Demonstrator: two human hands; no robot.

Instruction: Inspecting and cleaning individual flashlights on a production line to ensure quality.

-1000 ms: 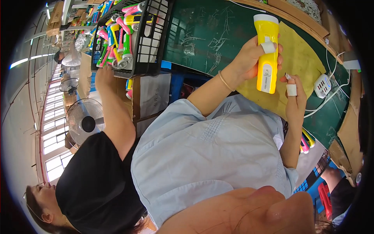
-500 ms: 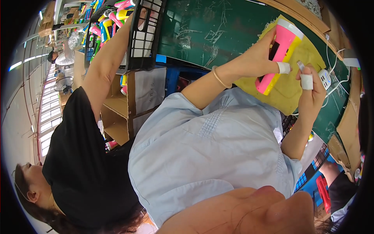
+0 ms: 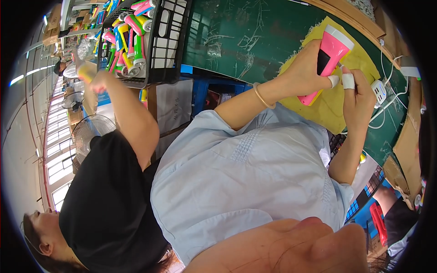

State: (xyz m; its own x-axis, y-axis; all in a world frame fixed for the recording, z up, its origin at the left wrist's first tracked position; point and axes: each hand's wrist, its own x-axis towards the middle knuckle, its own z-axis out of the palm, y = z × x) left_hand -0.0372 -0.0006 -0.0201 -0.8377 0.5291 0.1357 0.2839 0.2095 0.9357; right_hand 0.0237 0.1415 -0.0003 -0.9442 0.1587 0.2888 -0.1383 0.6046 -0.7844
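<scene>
My left hand (image 3: 306, 68) is wrapped round a pink flashlight (image 3: 328, 60) with a white head and a dark panel on its side. The flashlight is tilted, its head pointing up and away. White tape covers my left thumb. My right hand (image 3: 357, 93), also with white tape on a finger, pinches a small metal-tipped piece (image 3: 341, 65) against the flashlight's right side. That piece is mostly hidden by my fingers, so its kind cannot be made out. Under both hands lies a yellow cloth (image 3: 314, 113).
A green tabletop (image 3: 223, 32) carries scraps of clear plastic. Close to my right hand sits a white multi-port charger (image 3: 378, 93) with white cables. A black crate (image 3: 166, 43) of colourful flashlights stands at left, beside a co-worker in black (image 3: 109, 195) and a fan (image 3: 93, 134).
My right hand has moved left, bringing the metal-tipped piece to the flashlight, which has turned slightly. The co-worker's arm has left the crate and swung left with a blurred yellow thing in hand.
</scene>
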